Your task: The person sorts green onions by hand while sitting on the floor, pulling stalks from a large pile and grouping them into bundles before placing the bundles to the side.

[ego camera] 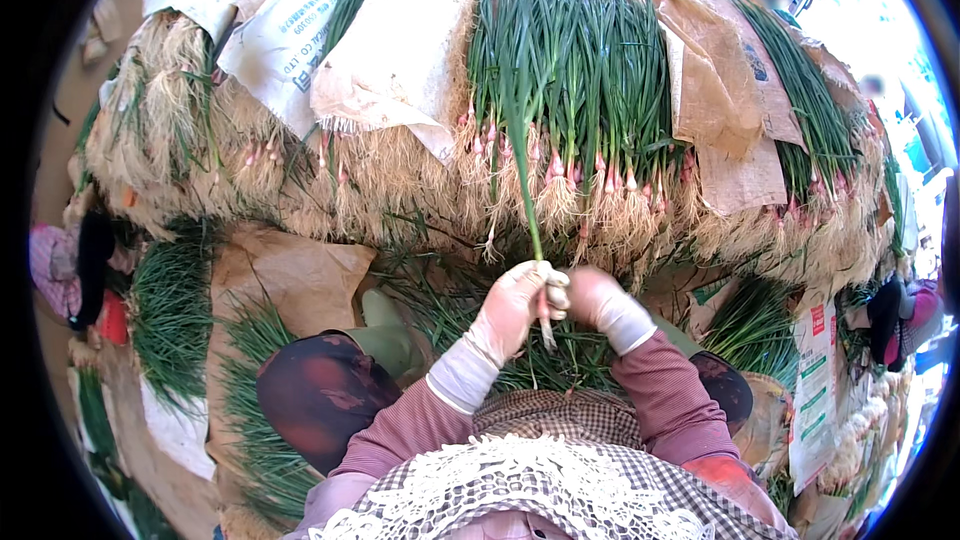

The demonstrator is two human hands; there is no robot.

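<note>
My left hand (511,306), in a pale glove, is closed around a young green garlic plant (534,229). Its long leaves point away from me over the pile, and its pinkish lower stem and short pale root end stick out below my fingers. Right beside it is my right hand (598,298), gloved and blurred by motion; whether its fingers hold anything cannot be made out. Facing me is a heaped row of green garlic (570,82), with pink bulbs and long tan roots (559,199) hanging over the near side.
Woven sacks (401,52) and brown sheets (712,82) cover parts of the pile. Loose green leaves (450,315) lie between my boots (382,330). More green garlic (172,315) lies at the left, beside a brown sheet (292,277). Other people are partly visible at both edges.
</note>
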